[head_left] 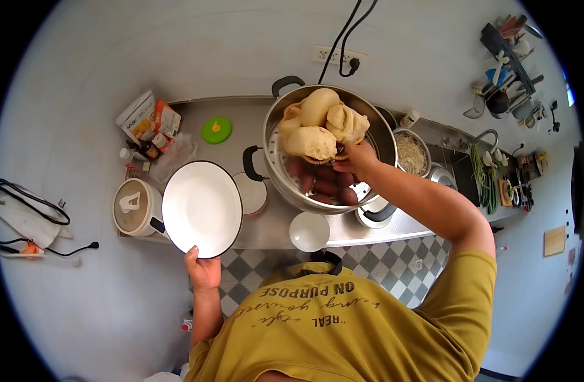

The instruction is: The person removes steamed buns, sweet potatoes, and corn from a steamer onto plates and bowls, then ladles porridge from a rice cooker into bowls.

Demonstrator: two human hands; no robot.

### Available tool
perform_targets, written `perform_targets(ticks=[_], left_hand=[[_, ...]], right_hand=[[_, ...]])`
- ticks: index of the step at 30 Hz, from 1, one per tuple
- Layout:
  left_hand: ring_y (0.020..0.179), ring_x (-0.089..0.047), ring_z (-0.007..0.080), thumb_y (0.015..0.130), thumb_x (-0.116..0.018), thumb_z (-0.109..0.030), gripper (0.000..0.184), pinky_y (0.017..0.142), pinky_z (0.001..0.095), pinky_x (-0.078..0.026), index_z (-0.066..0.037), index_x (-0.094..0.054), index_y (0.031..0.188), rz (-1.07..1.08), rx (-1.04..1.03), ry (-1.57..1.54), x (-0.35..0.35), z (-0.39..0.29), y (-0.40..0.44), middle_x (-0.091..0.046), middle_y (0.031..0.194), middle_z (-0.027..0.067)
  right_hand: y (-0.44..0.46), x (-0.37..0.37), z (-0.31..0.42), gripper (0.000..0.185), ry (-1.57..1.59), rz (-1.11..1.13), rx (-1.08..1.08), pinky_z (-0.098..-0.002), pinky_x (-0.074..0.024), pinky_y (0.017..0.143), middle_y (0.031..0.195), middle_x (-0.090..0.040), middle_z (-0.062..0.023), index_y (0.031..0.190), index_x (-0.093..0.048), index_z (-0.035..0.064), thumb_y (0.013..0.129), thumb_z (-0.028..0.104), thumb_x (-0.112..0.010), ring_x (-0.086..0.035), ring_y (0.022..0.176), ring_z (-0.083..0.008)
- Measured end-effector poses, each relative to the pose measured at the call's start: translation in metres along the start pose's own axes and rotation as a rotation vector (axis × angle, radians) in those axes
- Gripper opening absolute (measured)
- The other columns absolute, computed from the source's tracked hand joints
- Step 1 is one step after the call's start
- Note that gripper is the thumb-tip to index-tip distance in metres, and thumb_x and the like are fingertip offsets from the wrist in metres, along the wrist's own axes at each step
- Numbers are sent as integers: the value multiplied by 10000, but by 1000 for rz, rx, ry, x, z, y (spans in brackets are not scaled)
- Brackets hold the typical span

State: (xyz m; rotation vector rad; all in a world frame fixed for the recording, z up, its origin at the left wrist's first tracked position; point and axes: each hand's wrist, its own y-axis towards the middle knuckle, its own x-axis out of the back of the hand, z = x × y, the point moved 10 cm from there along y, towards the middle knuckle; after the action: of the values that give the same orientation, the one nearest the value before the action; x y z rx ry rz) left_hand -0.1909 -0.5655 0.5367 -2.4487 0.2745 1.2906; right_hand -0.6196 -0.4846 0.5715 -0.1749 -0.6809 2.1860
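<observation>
My left hand (204, 272) grips the near edge of a white basin (201, 207) with a dark rim, tilted so its bare inside shows. My right hand (360, 159) reaches over a large steel steamer pot (276, 167) and is closed on the near edge of what looks like a shallow woven basket (322, 160). Several pale steamed buns (311, 141) are heaped in that basket, one with a torn face. Beneath it, dark reddish sweet potatoes (324, 186) lie on the steamer's perforated floor. The buns hide the basket's far side.
A white bowl (309, 232) sits at the counter's front edge. Left stand a rice cooker (136, 207), bottles, bags and a green lid (216, 130). Right of the steamer are a bowl of pale shreds (411, 153), a sink (461, 170) and green onions (486, 181). Utensils hang on the wall.
</observation>
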Motion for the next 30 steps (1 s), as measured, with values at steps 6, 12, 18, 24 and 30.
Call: perform_targets(ticks=[6,12,18,24,30], left_hand=[[1036,-553,176,738,-589,-146,503,893,321,-468,-30,-458,1210,40,5,-8,-5,-3,5,-564,1142,56],[1032,-555,176,734,-589,-144,514,892,320,-469,-32,-450,1216,-6,-21,7,3,-8,0,-560,1147,58],[1049,-544,194,739,-572,-151,526,906,341,-459,-31,-431,1232,-29,-72,24,15,-14,-5,-543,1172,67],[1070,-533,207,771,-546,-170,519,901,351,-467,-14,-406,1246,6,-115,56,3,-3,-5,-525,1196,90],[1063,-530,252,809,-539,-153,484,914,409,-471,-16,-398,1251,109,-134,21,-40,24,-7,-512,1208,121]], right_hand=[[10,2,-3,321,79,-37,3,-307,-588,585,1045,-551,-153,1216,-406,61,899,91,-439,-625,789,-271],[16,11,-5,322,189,9,19,-315,-590,571,1112,-526,-138,1208,-420,63,887,53,-434,-609,871,-280],[-16,28,19,327,290,83,99,-309,-581,549,1104,-527,-153,1206,-409,29,880,25,-423,-606,874,-285],[-76,116,48,277,323,83,177,-274,-537,685,1040,-577,-89,1176,-454,43,906,103,-455,-602,838,-162],[-156,253,28,315,259,-125,281,-261,-538,700,992,-581,-101,1186,-437,7,881,81,-464,-611,835,-160]])
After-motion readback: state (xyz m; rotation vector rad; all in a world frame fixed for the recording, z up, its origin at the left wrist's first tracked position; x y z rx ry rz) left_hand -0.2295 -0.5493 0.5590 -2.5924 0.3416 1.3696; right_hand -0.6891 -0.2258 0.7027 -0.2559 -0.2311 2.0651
